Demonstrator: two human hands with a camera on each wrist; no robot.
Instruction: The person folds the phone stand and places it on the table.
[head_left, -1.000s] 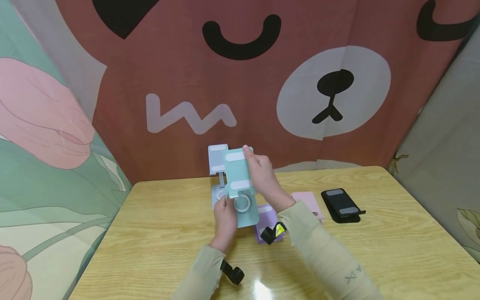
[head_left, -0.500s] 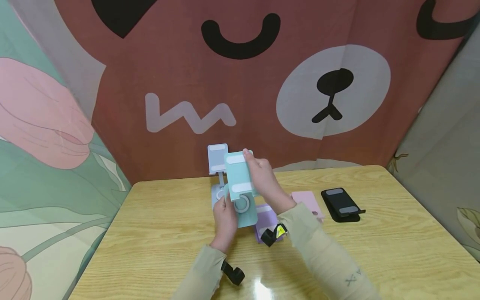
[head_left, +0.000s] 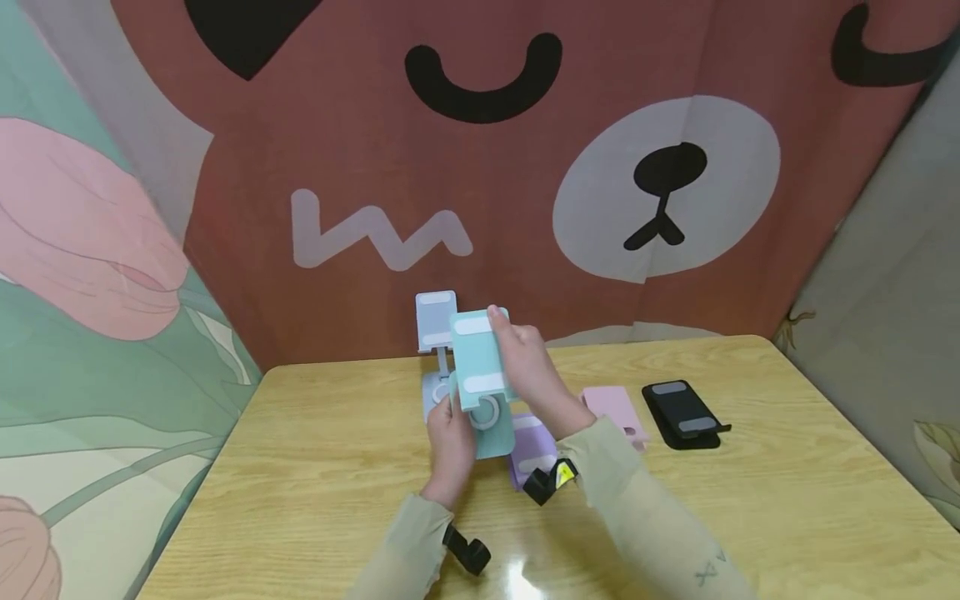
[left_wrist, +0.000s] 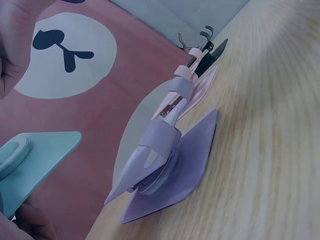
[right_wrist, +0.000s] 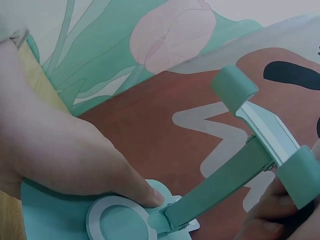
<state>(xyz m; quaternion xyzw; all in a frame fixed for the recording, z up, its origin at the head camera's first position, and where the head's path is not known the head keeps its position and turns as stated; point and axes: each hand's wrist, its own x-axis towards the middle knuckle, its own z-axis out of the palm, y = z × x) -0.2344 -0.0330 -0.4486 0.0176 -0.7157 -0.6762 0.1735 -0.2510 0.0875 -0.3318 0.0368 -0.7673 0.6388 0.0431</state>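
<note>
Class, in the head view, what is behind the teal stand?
The blue stand: most of its top plate, its arm and part of its base show. The teal stand and left hand hide the rest.

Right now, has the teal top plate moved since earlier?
Yes, slightly: in the head view, the teal top plate sits lower against the blue stand behind it.
</note>
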